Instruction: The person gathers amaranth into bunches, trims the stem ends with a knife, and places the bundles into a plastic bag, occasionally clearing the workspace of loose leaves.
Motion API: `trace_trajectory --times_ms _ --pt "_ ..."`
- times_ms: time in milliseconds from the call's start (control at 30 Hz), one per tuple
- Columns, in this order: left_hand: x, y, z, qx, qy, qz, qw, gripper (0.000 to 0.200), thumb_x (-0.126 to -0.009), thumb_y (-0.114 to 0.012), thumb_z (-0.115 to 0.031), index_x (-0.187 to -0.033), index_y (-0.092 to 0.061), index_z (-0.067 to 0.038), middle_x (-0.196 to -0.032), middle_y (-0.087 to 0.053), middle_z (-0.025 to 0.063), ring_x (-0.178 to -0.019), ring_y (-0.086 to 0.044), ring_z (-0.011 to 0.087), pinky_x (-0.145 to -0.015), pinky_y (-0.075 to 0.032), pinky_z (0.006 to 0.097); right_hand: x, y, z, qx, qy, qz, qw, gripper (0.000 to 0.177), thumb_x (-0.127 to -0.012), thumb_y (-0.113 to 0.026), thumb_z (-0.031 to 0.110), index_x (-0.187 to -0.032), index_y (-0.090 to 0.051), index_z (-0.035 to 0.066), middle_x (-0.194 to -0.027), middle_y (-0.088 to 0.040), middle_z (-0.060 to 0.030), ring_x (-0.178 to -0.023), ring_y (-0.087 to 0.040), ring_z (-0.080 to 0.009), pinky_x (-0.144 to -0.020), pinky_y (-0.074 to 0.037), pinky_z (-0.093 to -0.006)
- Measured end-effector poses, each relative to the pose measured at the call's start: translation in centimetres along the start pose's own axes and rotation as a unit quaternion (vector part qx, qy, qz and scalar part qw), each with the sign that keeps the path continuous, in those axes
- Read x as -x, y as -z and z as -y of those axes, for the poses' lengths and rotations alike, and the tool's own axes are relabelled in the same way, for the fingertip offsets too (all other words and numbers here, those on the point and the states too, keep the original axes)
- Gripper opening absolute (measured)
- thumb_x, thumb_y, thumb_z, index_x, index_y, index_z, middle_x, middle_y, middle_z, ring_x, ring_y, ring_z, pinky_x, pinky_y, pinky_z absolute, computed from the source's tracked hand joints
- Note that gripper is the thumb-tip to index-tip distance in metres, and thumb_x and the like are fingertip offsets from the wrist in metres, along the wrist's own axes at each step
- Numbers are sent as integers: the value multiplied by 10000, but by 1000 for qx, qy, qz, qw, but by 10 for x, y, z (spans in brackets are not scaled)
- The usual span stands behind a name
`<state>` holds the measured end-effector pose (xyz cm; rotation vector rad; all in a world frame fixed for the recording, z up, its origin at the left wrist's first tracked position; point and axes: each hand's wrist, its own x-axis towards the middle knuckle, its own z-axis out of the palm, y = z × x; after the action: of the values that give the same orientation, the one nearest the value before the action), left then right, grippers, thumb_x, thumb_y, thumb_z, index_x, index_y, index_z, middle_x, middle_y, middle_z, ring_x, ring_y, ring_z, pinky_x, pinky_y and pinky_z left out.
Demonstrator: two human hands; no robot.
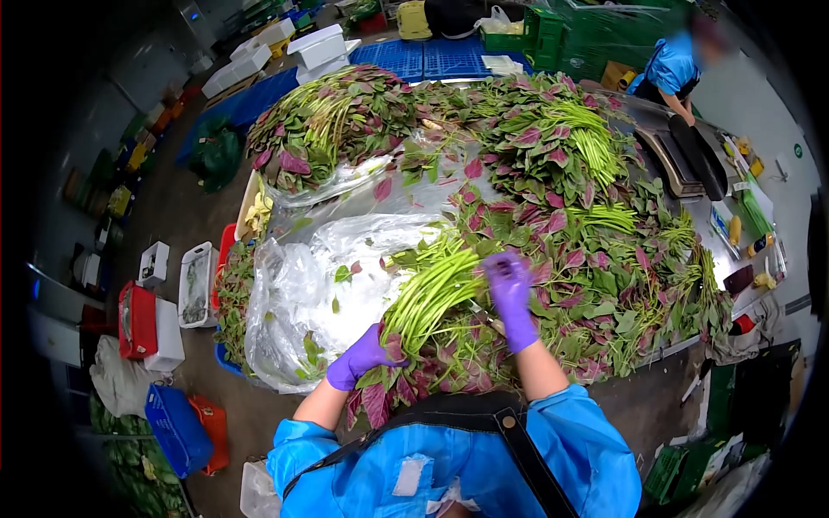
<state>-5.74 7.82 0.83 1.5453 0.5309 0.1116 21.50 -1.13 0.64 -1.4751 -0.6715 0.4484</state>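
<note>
My left hand [361,357], in a purple glove, is closed round the leafy end of a bunch of green-stemmed, red-leaved greens [432,293]. The bunch lies slantwise, its pale stems pointing up and right. My right hand [508,281], also gloved in purple, is at the stem side of the bunch, its fingers bent; what lies between them is too small to make out. A thin metal piece [490,319] shows just below that hand. Clear plastic sheeting [302,281] is spread left of the bunch. Loose greens [596,302] are heaped on the right.
Bigger piles of greens [337,116] stand at the table's far side. Red [138,319] and blue [177,427] containers are on the floor at left. A person in blue [669,69] works at the back right, near a scale-like device [669,160].
</note>
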Motion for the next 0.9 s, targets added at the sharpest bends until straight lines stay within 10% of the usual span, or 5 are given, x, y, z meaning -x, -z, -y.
trace_trajectory --times_ms 233,500,633,700,900 --pt "-6 -2 -11 203 56 -7 978 705 -592 -760 -21 -1214 -428 -18 -1109 -542 55 -988 -507 133 -847 -422 296 36 9 67 218 -71 412 882 459 -707 -686 380 -1034 -590 73 -879 -648 -129 -821 -626 -238 -735 -479 -318" --pt "-8 3 -24 -39 -37 25 998 690 -634 -733 -75 -1242 -412 -16 -1064 -549 32 -917 -502 101 -783 -443 271 16 12 28 -156 -209 135 956 177 -839 -554 175 -870 -600 7 -603 -599 -54 -577 -595 -136 -582 -469 -273" --pt "8 4 -33 258 96 -40 960 542 -646 -726 -73 -1128 -483 -21 -902 -565 32 -754 -537 103 -680 -477 279 3 57 9 188 -96 153 966 488 -734 -642 228 -1157 -491 36 -821 -620 -133 -765 -611 -230 -675 -483 -358" --pt "7 8 -42 82 94 -28 992 517 -631 -733 -65 -1088 -497 -18 -892 -565 43 -736 -567 136 -660 -493 301 5 67 21 554 -47 217 803 861 -615 -712 281 -1347 -295 100 -1168 -518 -177 -886 -593 -305 -751 -480 -387" --pt "-15 11 -61 -213 106 158 958 495 -608 -694 -124 -1065 -551 1 -825 -641 75 -785 -587 120 -765 -459 281 5 28 93 286 253 207 901 723 -820 -541 408 -1395 -176 165 -1423 -176 -182 -1248 -319 -339 -1010 -289 -417"
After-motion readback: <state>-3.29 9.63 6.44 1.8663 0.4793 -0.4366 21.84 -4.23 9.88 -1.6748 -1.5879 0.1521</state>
